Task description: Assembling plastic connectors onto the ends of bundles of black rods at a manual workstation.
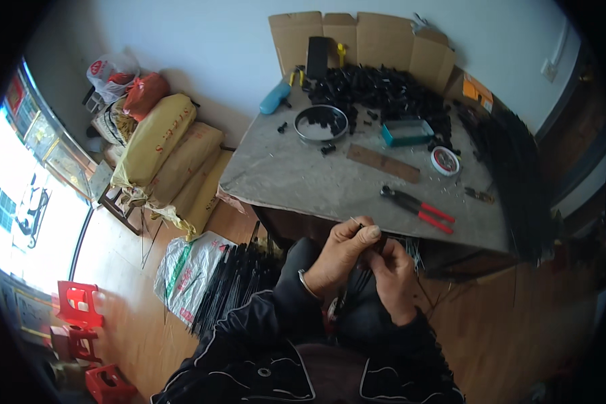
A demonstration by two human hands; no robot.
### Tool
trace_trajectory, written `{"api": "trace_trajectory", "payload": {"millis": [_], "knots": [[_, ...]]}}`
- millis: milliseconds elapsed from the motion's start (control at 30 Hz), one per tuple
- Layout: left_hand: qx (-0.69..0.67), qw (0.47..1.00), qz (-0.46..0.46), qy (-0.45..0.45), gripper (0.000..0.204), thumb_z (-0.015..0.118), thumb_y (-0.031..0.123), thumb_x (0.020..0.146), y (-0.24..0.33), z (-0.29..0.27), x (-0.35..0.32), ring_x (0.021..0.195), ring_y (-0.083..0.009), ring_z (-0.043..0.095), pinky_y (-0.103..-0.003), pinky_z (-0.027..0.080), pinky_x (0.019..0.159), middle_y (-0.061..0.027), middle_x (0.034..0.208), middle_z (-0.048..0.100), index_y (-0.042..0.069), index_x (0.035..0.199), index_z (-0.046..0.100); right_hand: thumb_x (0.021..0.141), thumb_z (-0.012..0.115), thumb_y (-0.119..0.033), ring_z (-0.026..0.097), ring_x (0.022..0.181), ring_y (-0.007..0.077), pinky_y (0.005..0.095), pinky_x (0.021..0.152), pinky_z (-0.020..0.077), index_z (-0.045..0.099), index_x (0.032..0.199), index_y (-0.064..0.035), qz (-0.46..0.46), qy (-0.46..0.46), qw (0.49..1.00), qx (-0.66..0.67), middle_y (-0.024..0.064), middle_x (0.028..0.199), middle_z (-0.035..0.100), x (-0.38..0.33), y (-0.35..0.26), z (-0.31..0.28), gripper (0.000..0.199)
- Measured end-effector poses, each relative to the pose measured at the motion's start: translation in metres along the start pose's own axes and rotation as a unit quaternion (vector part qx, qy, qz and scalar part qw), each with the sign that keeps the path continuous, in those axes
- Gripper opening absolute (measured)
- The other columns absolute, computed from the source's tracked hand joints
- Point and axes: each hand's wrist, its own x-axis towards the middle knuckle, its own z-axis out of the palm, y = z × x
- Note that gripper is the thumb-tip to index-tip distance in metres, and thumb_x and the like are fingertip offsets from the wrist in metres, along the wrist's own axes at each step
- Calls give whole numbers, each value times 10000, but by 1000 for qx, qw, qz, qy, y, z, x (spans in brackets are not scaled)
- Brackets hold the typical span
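A pale wall rises before me at eleven o'clock, a white socket at two. Daylight glares at nine through the glass; red stools at eight, a grey-topped table at one, brown floor at four.

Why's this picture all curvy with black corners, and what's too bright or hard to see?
Head view: the fisheye lens bends the front edge of the broad grey tabletop and leaves a black rim; head view, left: glare whitens the tall bright opening; head view, middle: thin black strands between the left hand and right hand blend into the dark trousers.
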Motion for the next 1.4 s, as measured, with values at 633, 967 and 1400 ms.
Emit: {"api": "trace_trajectory", "payload": {"millis": [633, 967, 1400], "knots": [[626, 722, 285, 79, 152, 654, 89, 795, 78, -163, 211, 788, -285, 638, -347, 505, 702, -128, 882, 634, 33, 929, 701, 880, 657, -39, 616, 813, 134, 287, 736, 533, 635, 960, 34, 132, -59, 984, 101, 72, 931, 651, 33, 25, 2, 110], [786, 589, 180, -51, 232, 593, 113, 743, 59, -207, 258, 862, -328, 622, -391, 500, 793, -132, 937, 638, 28, 932, 696, 879, 650, -31, 624, 820, 167, 307, 738, 532, 630, 947, 54, 195, -49, 972, 119, 109, 928, 651, 47, 38, -8, 110], [64, 962, -261, -46, 274, 552, 161, 878, 49, -56, 79, 798, -132, 579, -266, 467, 748, -61, 969, 621, -13, 1077, 621, 872, 692, -132, 597, 714, 73, 215, 633, 458, 654, 891, -7, 161, -70, 979, 102, 23, 778, 656, 52, 40, -15, 132]]}}
